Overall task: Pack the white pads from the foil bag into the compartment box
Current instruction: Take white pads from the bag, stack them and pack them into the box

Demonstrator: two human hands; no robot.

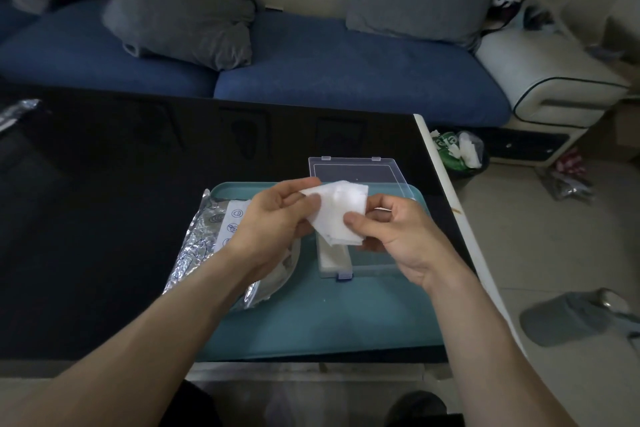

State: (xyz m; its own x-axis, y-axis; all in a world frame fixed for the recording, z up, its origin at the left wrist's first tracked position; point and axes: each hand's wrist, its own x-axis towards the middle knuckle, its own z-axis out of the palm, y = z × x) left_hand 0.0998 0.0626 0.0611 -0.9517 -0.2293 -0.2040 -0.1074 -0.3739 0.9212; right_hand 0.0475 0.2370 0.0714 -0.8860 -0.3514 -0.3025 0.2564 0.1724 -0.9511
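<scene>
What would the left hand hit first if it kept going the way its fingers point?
The left hand points up and right, pinching the pad. Past the pad, the first thing in that line looks like the box lid. Depth is unclear; the hand may sit well above it.

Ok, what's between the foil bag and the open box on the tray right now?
In the head view, only bare teal tray separates the foil bag from the compartment box. The left hand, pinching the white pads, hangs above that gap.

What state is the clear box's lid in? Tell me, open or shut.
Open. The lid is swung back flat beyond the compartment box, on the teal tray.
</scene>
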